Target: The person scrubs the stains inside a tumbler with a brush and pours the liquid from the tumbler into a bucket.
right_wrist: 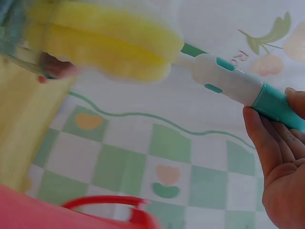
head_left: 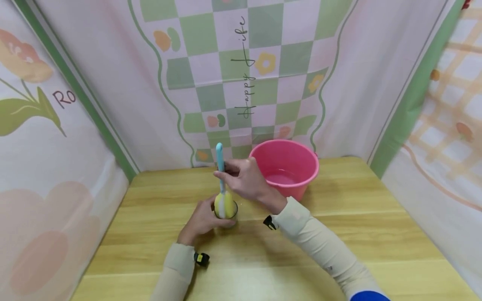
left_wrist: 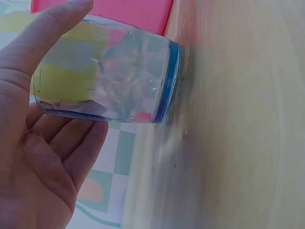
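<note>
A clear glass (left_wrist: 133, 71) with a blue band near its base stands on the table, and my left hand (head_left: 205, 218) grips it round the side. My right hand (head_left: 246, 177) pinches the turquoise handle (right_wrist: 279, 107) of a sponge brush between thumb and fingers. The brush is upright, its yellow and white sponge head (head_left: 224, 205) partly inside the glass mouth and partly above the rim. In the right wrist view much of the yellow sponge (right_wrist: 105, 40) shows outside the glass.
A pink basin (head_left: 286, 186) stands on the wooden table (head_left: 339, 234) behind and right of the glass, close to my right forearm. Its red handle (right_wrist: 105, 200) shows in the right wrist view. Small drops lie on the table by the glass. Patterned curtains surround the table's back and sides.
</note>
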Motion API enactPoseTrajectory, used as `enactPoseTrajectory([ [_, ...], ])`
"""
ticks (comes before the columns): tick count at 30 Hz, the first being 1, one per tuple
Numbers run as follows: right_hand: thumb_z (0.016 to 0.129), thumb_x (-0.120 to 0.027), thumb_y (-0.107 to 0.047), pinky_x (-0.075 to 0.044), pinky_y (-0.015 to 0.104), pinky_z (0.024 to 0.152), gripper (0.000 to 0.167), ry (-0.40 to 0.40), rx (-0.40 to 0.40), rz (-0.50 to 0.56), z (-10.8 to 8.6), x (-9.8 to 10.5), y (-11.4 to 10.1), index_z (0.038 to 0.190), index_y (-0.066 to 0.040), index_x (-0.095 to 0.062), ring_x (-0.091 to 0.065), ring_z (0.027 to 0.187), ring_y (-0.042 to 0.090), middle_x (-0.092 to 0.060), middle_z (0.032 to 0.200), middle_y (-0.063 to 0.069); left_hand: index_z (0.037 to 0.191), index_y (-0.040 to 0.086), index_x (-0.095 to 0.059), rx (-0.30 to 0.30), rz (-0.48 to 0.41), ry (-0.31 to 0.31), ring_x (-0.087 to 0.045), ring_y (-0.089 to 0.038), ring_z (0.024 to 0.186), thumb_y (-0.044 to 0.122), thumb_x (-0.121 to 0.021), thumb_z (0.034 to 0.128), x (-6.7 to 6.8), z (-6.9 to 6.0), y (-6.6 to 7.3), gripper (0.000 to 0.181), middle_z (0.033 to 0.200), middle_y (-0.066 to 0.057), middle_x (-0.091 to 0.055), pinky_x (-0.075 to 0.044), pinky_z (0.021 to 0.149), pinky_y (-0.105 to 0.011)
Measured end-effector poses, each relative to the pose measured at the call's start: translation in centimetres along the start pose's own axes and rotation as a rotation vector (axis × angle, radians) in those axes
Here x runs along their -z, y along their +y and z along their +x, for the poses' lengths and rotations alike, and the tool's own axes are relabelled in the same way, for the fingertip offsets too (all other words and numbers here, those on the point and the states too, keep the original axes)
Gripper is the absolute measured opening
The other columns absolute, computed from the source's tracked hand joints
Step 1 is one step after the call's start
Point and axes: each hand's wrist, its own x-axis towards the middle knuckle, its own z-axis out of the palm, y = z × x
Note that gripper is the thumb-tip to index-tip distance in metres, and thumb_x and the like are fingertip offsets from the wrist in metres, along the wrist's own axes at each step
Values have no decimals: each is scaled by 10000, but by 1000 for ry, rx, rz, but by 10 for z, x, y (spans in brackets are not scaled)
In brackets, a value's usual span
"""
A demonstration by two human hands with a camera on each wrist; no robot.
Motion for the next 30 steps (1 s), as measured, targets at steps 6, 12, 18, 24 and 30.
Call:
enactPoseTrajectory([
  [6, 941, -790, -68, -636, 244, 714, 61, 21, 29, 18, 4, 4, -9, 976, -21, -773, -811, 805, 164, -811, 865, 85, 1169, 235, -677, 3, -3, -1, -672, -180, 982, 382, -981, 734, 1, 0, 2, 551, 1045, 45, -738, -545, 917, -389],
  [12, 966, -771, -103, -618, 227, 658, 67, -13, -55, 26, -11, -11, 9, 967, -37, -779, -801, 753, 165, -800, 829, 70, 1283, 285, -675, -10, 6, 0, -697, -155, 1013, 396, -980, 733, 1, 0, 1, 638, 1105, 72, -750, -558, 919, -394],
  [18, 975, -764, -125, -609, 217, 645, 92, -25, -63, 1, -15, -16, 16, 956, -36, -773, -802, 759, 164, -803, 827, 78, 1359, 288, -648, -18, 5, -1, -711, -142, 1046, 398, -979, 736, -1, 0, -2, 714, 1159, 90, -749, -571, 931, -393],
  [24, 961, -776, -93, -633, 239, 702, 80, 35, -7, 32, 1, -3, 2, 989, -18, -784, -812, 796, 187, -816, 881, 94, 1160, 246, -687, 2, 3, 10, -682, -165, 967, 392, -990, 716, -2, -1, -2, 557, 1032, 50, -741, -561, 900, -384],
  [30, 959, -776, -85, -639, 252, 734, 112, 50, -13, 52, 3, -4, 4, 1025, 5, -785, -818, 831, 237, -821, 926, 130, 1122, 252, -690, 14, -12, 8, -672, -179, 961, 422, -994, 699, -1, -1, 0, 547, 1014, 40, -734, -552, 913, -394],
])
